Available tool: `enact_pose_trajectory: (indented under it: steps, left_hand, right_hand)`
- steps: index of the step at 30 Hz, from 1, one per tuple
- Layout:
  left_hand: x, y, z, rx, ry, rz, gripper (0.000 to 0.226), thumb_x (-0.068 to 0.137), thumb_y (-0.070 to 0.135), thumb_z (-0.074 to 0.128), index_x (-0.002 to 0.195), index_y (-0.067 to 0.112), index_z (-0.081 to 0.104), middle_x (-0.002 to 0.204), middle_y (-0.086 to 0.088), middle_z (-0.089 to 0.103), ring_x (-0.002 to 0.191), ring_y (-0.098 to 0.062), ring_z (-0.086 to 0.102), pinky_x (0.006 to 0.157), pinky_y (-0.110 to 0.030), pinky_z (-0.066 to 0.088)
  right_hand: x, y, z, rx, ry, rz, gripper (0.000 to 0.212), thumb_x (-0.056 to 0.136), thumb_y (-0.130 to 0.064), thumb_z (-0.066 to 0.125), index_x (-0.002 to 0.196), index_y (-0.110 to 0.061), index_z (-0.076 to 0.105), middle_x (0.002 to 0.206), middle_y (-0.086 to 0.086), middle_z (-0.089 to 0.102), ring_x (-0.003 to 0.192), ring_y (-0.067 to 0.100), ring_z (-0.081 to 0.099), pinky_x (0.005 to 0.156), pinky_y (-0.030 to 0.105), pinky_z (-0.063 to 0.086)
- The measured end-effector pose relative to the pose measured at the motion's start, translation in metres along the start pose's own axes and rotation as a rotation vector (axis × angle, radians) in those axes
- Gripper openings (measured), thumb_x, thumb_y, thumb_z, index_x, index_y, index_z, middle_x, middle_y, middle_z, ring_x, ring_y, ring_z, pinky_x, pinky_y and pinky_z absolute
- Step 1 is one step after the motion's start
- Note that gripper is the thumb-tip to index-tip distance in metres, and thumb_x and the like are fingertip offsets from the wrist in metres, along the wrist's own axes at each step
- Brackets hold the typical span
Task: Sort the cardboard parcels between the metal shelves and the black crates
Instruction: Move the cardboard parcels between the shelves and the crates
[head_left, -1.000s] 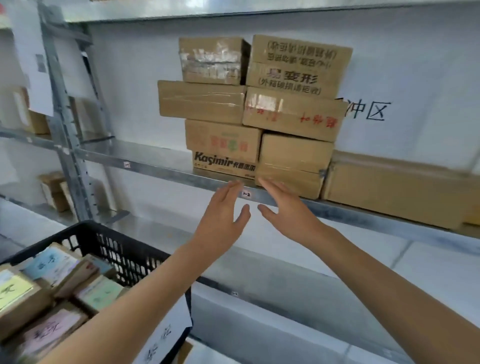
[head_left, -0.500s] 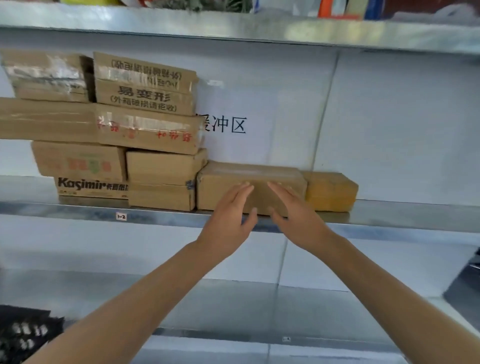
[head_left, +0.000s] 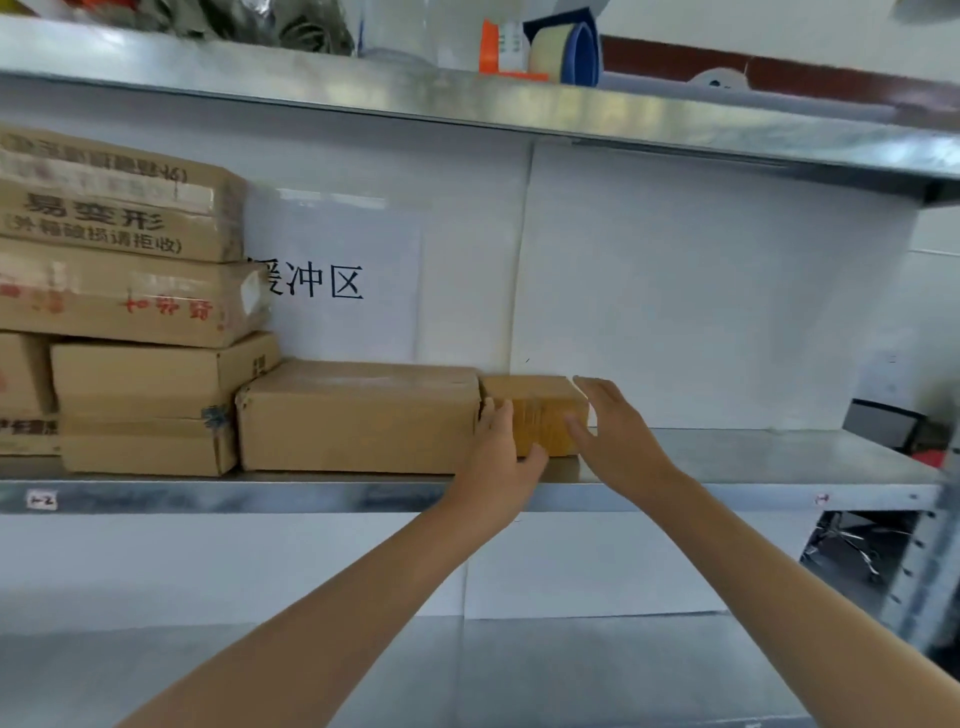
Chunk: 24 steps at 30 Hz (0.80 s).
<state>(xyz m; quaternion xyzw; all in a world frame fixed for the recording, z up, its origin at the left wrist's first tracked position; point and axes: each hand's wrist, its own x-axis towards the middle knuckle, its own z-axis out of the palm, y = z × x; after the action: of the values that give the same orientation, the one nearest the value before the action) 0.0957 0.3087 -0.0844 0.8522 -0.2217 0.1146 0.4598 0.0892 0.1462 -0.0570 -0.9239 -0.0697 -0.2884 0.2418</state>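
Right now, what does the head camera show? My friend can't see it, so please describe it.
The left hand and right hand, both open, flank a small box on a metal shelf, as if to lift it. A long box lies right beside it on the left, then a stack of boxes further left.

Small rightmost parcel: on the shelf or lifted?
On the shelf. The small parcel sits flat on the metal shelf; left hand and right hand flank it, fingers straight.
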Motion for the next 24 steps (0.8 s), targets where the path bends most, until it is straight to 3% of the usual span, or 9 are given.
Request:
enact_pose_trajectory:
  steps: [2,4,8,11,13,16,18,21,24]
  left_hand:
    - [0.009,0.007,0.014,0.015,0.052,-0.066,0.082,0.100,0.031,0.051,0.157,0.013,-0.005,0.166,-0.004,0.002,0.148,-0.026,0.021,0.109,-0.031,0.043]
    - [0.017,0.009,0.025,-0.021,0.102,-0.159,0.087,0.098,0.029,0.054,0.156,0.010,-0.007,0.162,-0.008,0.014,0.146,-0.029,0.025,0.115,-0.044,0.034]
    - [0.033,0.007,0.038,-0.141,0.174,-0.276,0.091,0.095,0.027,0.058,0.157,0.011,-0.007,0.159,-0.010,0.024,0.144,-0.030,0.030,0.115,-0.048,0.035]
    - [0.043,0.008,0.039,-0.225,0.194,-0.399,0.088,0.095,0.024,0.058,0.157,0.013,-0.003,0.161,-0.009,0.021,0.145,-0.032,0.028,0.116,-0.048,0.033]
    - [0.044,0.008,0.040,-0.189,0.192,-0.417,0.084,0.096,0.022,0.057,0.158,0.015,0.001,0.163,-0.007,0.014,0.146,-0.032,0.025,0.116,-0.048,0.033]
    - [0.038,0.008,0.043,-0.203,0.173,-0.371,0.068,0.098,0.021,0.056,0.154,0.018,0.017,0.156,-0.004,0.024,0.140,-0.031,0.035,0.110,-0.047,0.041]
    - [0.031,0.008,0.042,-0.278,0.174,-0.335,0.047,0.099,0.018,0.053,0.142,0.019,0.035,0.139,-0.004,0.042,0.128,-0.029,0.047,0.098,-0.040,0.050]
    - [0.018,0.010,0.038,-0.439,0.251,-0.282,0.015,0.098,0.014,0.050,0.110,0.022,0.050,0.101,0.003,0.057,0.108,-0.023,0.058,0.073,-0.025,0.049]
    - [-0.002,0.012,0.036,-0.544,0.283,-0.220,0.007,0.102,0.024,0.048,0.101,0.028,0.053,0.104,0.005,0.060,0.106,-0.020,0.061,0.086,-0.031,0.053]
  right_hand:
    - [0.007,0.009,0.003,0.025,-0.006,0.065,0.050,0.104,-0.020,0.046,0.150,-0.008,0.033,0.152,0.008,0.036,0.132,0.020,0.044,0.096,0.015,0.028]
    - [0.014,0.014,0.009,0.056,-0.050,0.152,0.056,0.105,-0.027,0.043,0.155,-0.011,0.024,0.155,0.009,0.031,0.133,0.023,0.043,0.098,0.023,0.032]
    - [0.023,0.020,0.022,0.221,-0.126,0.306,0.065,0.103,-0.039,0.043,0.157,-0.015,0.015,0.155,0.009,0.035,0.137,0.027,0.040,0.104,0.033,0.034]
    - [0.023,0.026,0.031,0.346,-0.072,0.365,0.063,0.103,-0.041,0.043,0.155,-0.014,0.021,0.152,0.008,0.039,0.135,0.027,0.043,0.111,0.044,0.039]
    - [0.022,0.031,0.033,0.403,-0.041,0.416,0.059,0.103,-0.042,0.041,0.152,-0.012,0.029,0.149,0.007,0.042,0.133,0.025,0.044,0.110,0.045,0.040]
    - [0.020,0.033,0.024,0.508,0.055,0.469,0.048,0.103,-0.042,0.041,0.141,-0.013,0.040,0.129,0.003,0.053,0.110,0.018,0.054,0.087,0.031,0.049]
    - [0.013,0.032,0.014,0.555,0.149,0.445,0.036,0.104,-0.039,0.042,0.132,-0.016,0.041,0.118,-0.001,0.052,0.098,0.013,0.053,0.066,0.018,0.042]
    - [-0.007,0.029,-0.003,0.607,0.272,0.373,0.023,0.104,-0.033,0.044,0.123,-0.019,0.042,0.114,-0.006,0.051,0.097,0.006,0.054,0.059,0.010,0.043]
    - [-0.034,0.027,-0.014,0.610,0.357,0.312,0.024,0.103,-0.036,0.046,0.123,-0.023,0.044,0.121,-0.007,0.051,0.098,0.000,0.054,0.060,0.003,0.045]
